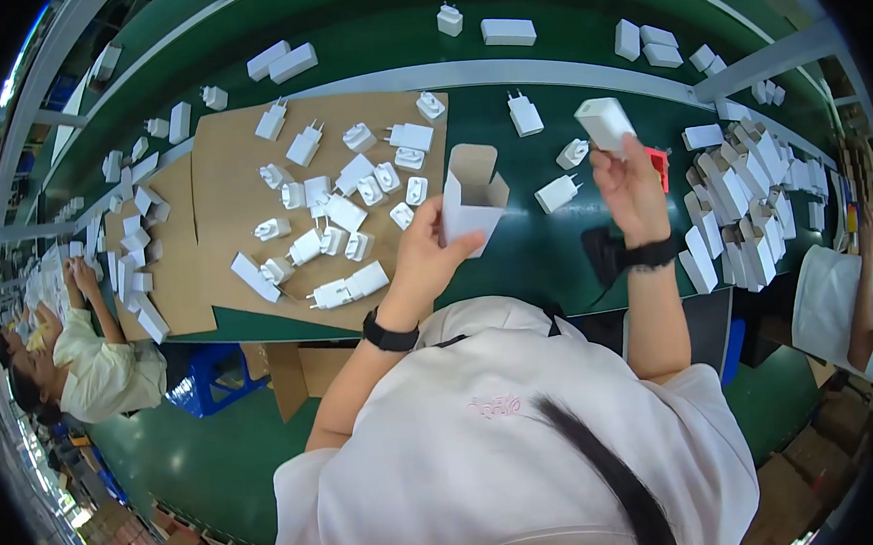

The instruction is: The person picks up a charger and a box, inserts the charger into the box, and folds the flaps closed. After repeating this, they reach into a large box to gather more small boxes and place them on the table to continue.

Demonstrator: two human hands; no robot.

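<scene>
Green bench (545, 251) below, left fingers (469, 242) clasp an open white carton (473, 208), right fingers (606, 169) a white charger (605, 119), which any flap (473, 157) folding inward might snag.

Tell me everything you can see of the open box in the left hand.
The box is a small, narrow white carton that looks like thin card. Its top end is open, with flaps standing up around the mouth; their inner faces look greyish-tan. It is held roughly upright, mouth up, slightly tilted. The left hand grips it low, thumb across the near face and fingers at its left side. In the picture it appears beside the right edge of the brown cardboard sheet. Its bottom inside is hidden.
</scene>
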